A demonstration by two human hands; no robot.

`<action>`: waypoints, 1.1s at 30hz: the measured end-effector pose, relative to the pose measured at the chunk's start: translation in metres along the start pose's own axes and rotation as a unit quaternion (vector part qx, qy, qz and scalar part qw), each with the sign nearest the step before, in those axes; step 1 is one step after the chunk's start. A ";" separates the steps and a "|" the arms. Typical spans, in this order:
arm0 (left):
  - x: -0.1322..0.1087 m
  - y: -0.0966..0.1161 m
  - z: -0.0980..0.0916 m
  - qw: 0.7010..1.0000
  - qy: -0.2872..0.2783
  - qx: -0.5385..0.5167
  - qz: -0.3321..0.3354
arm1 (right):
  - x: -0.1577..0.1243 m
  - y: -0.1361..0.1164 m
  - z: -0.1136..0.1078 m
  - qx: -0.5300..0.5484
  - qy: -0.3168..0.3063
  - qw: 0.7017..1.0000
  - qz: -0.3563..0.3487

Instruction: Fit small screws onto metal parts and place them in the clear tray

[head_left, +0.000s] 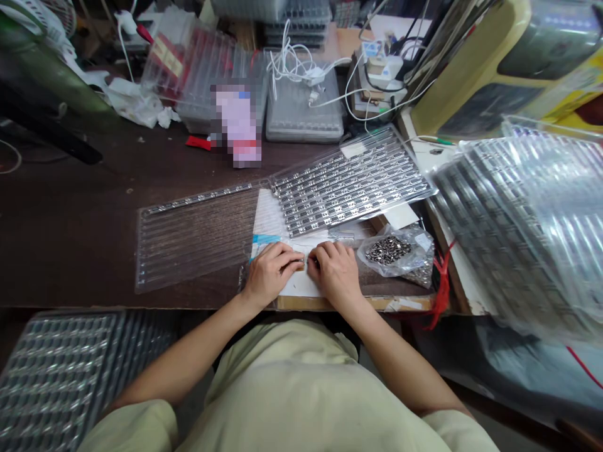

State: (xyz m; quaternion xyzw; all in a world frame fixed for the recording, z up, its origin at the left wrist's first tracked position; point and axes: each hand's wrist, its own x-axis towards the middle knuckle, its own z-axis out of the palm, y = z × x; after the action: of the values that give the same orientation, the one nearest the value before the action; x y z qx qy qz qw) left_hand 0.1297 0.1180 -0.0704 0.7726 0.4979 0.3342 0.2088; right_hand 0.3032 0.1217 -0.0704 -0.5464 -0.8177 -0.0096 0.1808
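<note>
A person in a pale shirt (292,389) sits or stands at a dark table (70,213), both bare hands close together near its front edge, above a white sheet (301,286). The left hand (269,269) has its thumb and fingers pinched on a small part (300,260), too small to make out clearly. The right hand (335,267) is just beside it, a narrow gap between the two; its fingers curl inward with the thumb close to them, and whether they grip anything cannot be told.

Beyond the left hand lies a clear tray (198,245) with a row of metal pieces (202,197) along its far edge. Beyond the right hand, a second tray (415,161) lies at a slant, carrying many rows of similar connectors (348,188). To the right of the right hand, an open plastic bag (417,243) holds a heap of small metal fittings (389,250), with red string (441,285) near it at the table's edge. Farther right stands a stack of clear trays (532,232); at the back, white cables (294,70) lie on a plastic box (304,119)
</note>
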 end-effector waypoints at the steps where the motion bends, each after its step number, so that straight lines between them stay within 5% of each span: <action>1: 0.000 -0.001 0.001 1.000 -0.001 0.002 0.001 | -0.002 0.001 0.002 0.012 0.011 1.000 0.000; 9: 0.000 -0.001 0.004 1.000 -0.003 0.013 0.001 | -0.011 0.006 0.012 0.134 0.092 0.986 0.023; 33: 0.001 0.001 0.005 1.000 -0.017 0.013 -0.011 | -0.010 0.009 0.010 0.194 0.088 0.977 0.020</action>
State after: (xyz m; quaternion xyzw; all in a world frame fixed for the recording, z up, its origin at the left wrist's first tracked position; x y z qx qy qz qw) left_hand 0.1343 0.1186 -0.0725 0.7752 0.5074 0.3119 0.2105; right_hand 0.3116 0.1181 -0.0840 -0.5142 -0.7737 0.1052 0.3548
